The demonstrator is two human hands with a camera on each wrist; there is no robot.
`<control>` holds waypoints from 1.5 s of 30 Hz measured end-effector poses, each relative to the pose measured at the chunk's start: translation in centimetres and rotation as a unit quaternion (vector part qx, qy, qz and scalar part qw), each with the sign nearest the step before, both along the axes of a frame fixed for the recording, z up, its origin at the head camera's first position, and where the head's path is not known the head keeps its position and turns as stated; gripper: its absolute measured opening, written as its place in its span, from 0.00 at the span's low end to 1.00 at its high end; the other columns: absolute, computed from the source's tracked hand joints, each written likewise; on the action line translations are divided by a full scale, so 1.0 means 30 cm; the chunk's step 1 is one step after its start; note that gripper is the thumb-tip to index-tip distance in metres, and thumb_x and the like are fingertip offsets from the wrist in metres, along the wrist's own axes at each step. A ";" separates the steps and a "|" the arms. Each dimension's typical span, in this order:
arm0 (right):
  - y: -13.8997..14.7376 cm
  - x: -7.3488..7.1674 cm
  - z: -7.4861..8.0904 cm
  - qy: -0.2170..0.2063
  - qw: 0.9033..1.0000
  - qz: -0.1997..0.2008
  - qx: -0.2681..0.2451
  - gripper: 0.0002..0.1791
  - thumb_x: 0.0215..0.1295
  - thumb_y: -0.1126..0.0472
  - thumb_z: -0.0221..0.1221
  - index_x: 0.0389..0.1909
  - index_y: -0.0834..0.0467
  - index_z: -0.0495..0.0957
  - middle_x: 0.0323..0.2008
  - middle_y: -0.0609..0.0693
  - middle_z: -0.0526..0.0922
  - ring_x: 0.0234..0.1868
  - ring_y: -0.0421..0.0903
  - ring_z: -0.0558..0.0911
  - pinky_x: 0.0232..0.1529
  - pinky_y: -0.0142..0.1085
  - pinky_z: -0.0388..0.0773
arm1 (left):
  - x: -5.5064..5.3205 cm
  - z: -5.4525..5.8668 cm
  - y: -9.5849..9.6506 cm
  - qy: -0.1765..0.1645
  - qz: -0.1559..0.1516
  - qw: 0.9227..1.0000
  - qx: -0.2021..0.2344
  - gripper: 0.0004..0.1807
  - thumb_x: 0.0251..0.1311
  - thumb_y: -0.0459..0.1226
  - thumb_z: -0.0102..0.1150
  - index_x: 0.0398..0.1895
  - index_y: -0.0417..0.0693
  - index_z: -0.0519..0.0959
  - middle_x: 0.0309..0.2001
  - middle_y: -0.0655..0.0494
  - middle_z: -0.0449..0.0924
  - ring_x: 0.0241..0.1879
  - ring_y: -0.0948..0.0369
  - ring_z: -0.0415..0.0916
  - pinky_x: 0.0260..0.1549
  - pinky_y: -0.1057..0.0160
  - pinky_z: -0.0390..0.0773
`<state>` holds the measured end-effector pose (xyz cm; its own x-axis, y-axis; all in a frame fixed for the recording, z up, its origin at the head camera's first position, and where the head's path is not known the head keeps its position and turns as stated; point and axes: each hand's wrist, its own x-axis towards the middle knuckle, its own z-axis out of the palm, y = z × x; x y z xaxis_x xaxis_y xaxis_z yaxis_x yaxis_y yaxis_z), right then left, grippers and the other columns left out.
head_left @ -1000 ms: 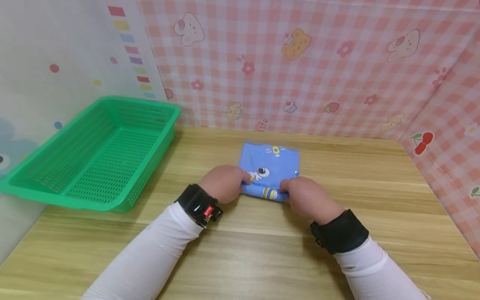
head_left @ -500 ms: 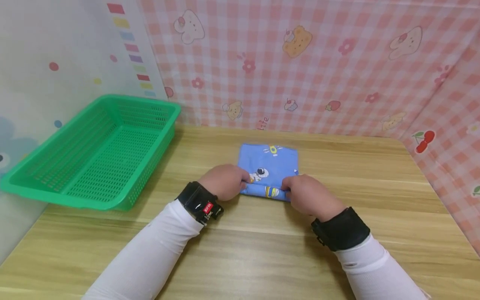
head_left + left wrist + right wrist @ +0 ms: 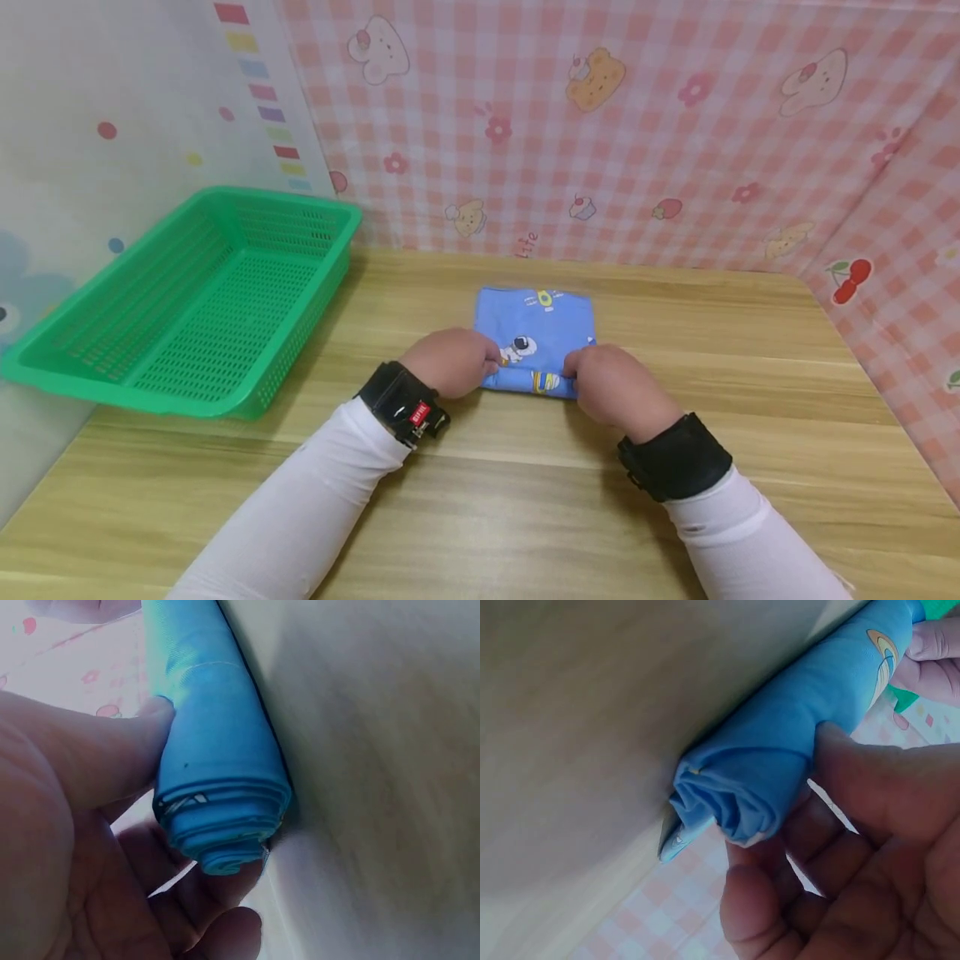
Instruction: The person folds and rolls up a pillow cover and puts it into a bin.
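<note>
A: What is the state of the hands?

B: Both are engaged. The left hand (image 3: 450,364) pinches the rolled edge (image 3: 525,381) of a blue printed cloth (image 3: 543,321) near its left end; the right hand (image 3: 618,387) pinches the same edge near its right end. The two hands stand apart — the roll runs between them.

A: Position and condition of the cloth?

B: It lies on the wood-grain table (image 3: 480,517), in front of the person. The far portion is spread flat, bearing a white astronaut print (image 3: 519,348). The near portion is rolled; both wrist views show its ends with layers coiled one inside another.

A: Surroundings?

B: A green perforated basket (image 3: 232,308) stands to the left, well apart from the cloth. A pink checked backdrop (image 3: 637,133) rises behind the table. Black wrist straps (image 3: 675,457) sit at the cuffs of white sleeves (image 3: 300,500) — one on each arm.
</note>
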<state>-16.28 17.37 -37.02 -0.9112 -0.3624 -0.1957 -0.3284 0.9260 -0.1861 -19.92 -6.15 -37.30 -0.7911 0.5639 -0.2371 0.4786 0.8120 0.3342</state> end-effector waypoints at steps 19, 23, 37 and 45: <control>-0.033 0.025 -0.003 0.075 0.997 0.027 0.007 0.09 0.67 0.74 0.59 0.35 0.60 0.86 0.33 0.54 0.87 0.34 0.48 0.82 0.44 0.47 0.85 | 0.050 0.006 0.045 0.129 -0.042 0.990 -0.037 0.15 0.65 0.34 0.63 0.49 0.58 0.91 0.47 0.55 0.87 0.45 0.57 0.82 0.44 0.57 0.84; -0.037 0.029 -0.006 0.081 0.996 0.032 0.013 0.09 0.66 0.74 0.60 0.32 0.60 0.85 0.30 0.52 0.84 0.30 0.46 0.78 0.39 0.45 0.84 | 0.060 0.006 0.044 0.131 -0.045 0.990 -0.037 0.12 0.64 0.38 0.67 0.48 0.56 0.92 0.46 0.55 0.87 0.44 0.57 0.81 0.44 0.56 0.83; -0.030 0.036 0.005 0.102 0.993 0.065 0.002 0.10 0.61 0.74 0.64 0.26 0.59 0.78 0.25 0.51 0.80 0.28 0.46 0.76 0.36 0.44 0.81 | 0.058 0.007 0.049 0.126 -0.047 0.989 -0.053 0.12 0.66 0.41 0.69 0.52 0.57 0.90 0.50 0.56 0.87 0.49 0.57 0.82 0.49 0.57 0.84; -0.032 0.032 0.001 0.089 0.994 0.058 0.004 0.08 0.66 0.74 0.61 0.31 0.60 0.79 0.28 0.52 0.81 0.30 0.46 0.77 0.38 0.44 0.82 | 0.058 0.004 0.048 0.130 -0.046 0.989 -0.045 0.12 0.64 0.38 0.71 0.50 0.57 0.91 0.49 0.56 0.88 0.47 0.57 0.82 0.48 0.56 0.84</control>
<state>-15.33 16.42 -36.99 -0.8836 -0.4667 -0.0377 -0.4606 0.8809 -0.1088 -18.19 -4.70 -37.17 -0.7788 0.6214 -0.0853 0.6114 0.7825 0.1183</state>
